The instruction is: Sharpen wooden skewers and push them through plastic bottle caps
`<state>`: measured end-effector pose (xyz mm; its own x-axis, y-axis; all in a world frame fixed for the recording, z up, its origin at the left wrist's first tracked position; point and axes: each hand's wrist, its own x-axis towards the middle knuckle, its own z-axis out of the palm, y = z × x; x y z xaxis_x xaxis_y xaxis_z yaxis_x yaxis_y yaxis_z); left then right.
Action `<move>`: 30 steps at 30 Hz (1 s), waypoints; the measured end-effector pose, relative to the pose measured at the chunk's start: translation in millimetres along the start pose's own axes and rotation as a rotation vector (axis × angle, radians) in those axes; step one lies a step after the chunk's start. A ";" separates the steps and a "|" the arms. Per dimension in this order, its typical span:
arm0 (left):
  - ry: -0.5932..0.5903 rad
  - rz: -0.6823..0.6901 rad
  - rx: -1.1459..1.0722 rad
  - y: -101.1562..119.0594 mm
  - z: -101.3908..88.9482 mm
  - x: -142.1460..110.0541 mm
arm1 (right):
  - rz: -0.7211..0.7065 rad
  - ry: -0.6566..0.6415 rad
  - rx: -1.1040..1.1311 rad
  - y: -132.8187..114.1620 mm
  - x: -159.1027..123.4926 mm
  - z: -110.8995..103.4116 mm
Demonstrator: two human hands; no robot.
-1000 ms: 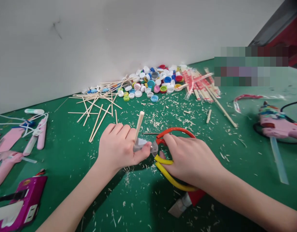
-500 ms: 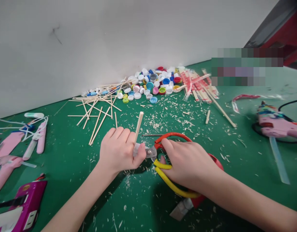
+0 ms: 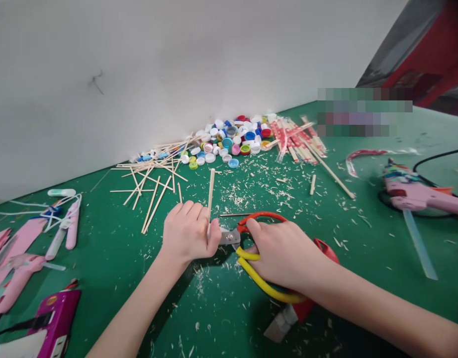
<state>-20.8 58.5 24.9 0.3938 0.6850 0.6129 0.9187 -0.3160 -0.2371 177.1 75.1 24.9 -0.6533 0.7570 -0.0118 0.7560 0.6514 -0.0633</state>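
My left hand (image 3: 187, 232) is closed around a thin wooden stick (image 3: 211, 196), which stands nearly upright out of my fist. My right hand (image 3: 284, 256) grips a pair of scissors (image 3: 229, 237) by its yellow and orange-red handles. The steel blades sit against my left thumb and the stick's lower part, and my fingers hide where they meet. Beneath my right wrist lies a red object with a metal end (image 3: 283, 322), mostly hidden.
Wood shavings (image 3: 258, 191) litter the green mat (image 3: 102, 308). Beyond lie loose sticks (image 3: 150, 180), bottle caps (image 3: 225, 141) and wrapped chopsticks (image 3: 292, 141) against a white wall (image 3: 139, 74). Pink glue guns (image 3: 415, 195) (image 3: 16, 258) and a magenta box (image 3: 57, 311) flank my hands.
The stick has gone from leaning right to nearly upright. The scissor blades now sit closer against my left thumb. The whole view has shifted slightly as my head moved.
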 end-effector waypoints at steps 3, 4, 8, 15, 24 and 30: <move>-0.009 -0.009 -0.001 -0.1 3.7 0.8 | 0.013 -0.020 -0.024 0.0 1.2 -0.6; -0.014 -0.008 0.003 -0.3 5.1 1.2 | 0.014 -0.025 -0.028 0.2 2.0 -0.8; -0.032 -0.004 0.001 -2.4 9.2 2.8 | 0.010 -0.035 -0.029 1.5 5.9 0.2; 0.040 -0.036 -0.097 -9.1 9.5 1.0 | 0.123 0.006 0.035 5.7 8.7 0.0; -0.155 -0.528 -0.528 -2.1 16.6 -6.2 | 0.321 -0.041 0.116 19.0 12.4 -11.0; -0.317 -0.735 -0.936 13.4 6.1 -0.4 | 0.290 0.000 0.182 18.6 10.6 -3.3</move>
<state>-8.5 58.0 16.8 -0.0971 0.9865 0.1318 0.6003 -0.0475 0.7983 184.3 95.4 26.9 -0.4122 0.9094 -0.0552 0.8908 0.3895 -0.2340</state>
